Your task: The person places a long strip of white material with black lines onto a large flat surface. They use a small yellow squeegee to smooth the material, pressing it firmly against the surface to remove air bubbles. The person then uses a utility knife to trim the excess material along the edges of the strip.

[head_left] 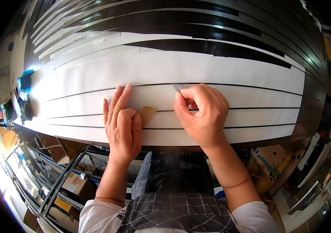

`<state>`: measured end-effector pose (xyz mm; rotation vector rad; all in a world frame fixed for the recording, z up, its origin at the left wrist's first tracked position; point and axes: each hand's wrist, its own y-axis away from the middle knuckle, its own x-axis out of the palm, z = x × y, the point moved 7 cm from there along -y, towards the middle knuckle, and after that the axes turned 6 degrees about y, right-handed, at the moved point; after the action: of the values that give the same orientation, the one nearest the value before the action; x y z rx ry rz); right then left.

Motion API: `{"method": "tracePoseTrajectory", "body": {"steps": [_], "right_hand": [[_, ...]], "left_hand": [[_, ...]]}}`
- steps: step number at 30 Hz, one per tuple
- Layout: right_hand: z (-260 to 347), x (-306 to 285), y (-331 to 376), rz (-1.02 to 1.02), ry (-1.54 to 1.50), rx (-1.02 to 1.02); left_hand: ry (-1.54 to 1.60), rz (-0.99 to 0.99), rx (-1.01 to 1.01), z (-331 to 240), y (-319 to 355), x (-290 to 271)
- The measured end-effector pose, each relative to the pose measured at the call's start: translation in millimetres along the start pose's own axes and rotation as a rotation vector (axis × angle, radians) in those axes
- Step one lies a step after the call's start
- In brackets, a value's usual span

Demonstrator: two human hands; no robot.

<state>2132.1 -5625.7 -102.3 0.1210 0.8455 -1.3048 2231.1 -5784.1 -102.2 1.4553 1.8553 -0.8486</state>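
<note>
White paper sheet (pixel 219 73) covers the near part of the dark glossy surface (pixel 313 93) in front of me, stretching from far left to far right. Thin dark lines run along its length and split it into long parallel strips; the nearest strips lie just above the edge by my body. Beyond the sheet, more narrow white strips (pixel 62 37) lie at a slant on the black top, with glossy black bands between them.

A small tan, triangular scrap (pixel 148 113) sits on the sheet between my hands, touching the thumb side of my left hand.

Below the surface on my left, a metal rack holds cardboard boxes (pixel 76 184), one with a pale label on its top and a yellow package beside it. At the far left end of the surface lies something blue (pixel 25 82). More brown boxes (pixel 272 159) stand on the floor at lower right.

My left hand (pixel 122 124) lies palm down on the paper, fingers straight and together pointing away from me, pressing the sheet flat; its grip holds nothing. My right hand (pixel 200 114) is curled, its grip narrow and closed around a slim blade tool (pixel 177 88), whose grey tip pokes out above my fingers and meets one of the dark lines. Both forearms come up from the lower edge, bare, over my checked apron.
</note>
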Motion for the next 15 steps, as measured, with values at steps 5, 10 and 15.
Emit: {"method": "tracePoseTrajectory", "body": {"steps": [5, 10, 15], "right_hand": [[0.9, 0.1, 0.3, -0.002, 0.042, -0.003], [-1.2, -1.0, 0.0, -0.016, 0.005, 0.039], [-2.8, -0.6, 1.2, -0.008, -0.040, 0.046]], "left_hand": [[-0.005, -0.001, -0.005, -0.1, 0.1, -0.5], [-0.010, 0.001, -0.005, -0.5, -0.5, -0.4], [-0.004, 0.000, -0.006, 0.2, 0.0, -0.2]]}}
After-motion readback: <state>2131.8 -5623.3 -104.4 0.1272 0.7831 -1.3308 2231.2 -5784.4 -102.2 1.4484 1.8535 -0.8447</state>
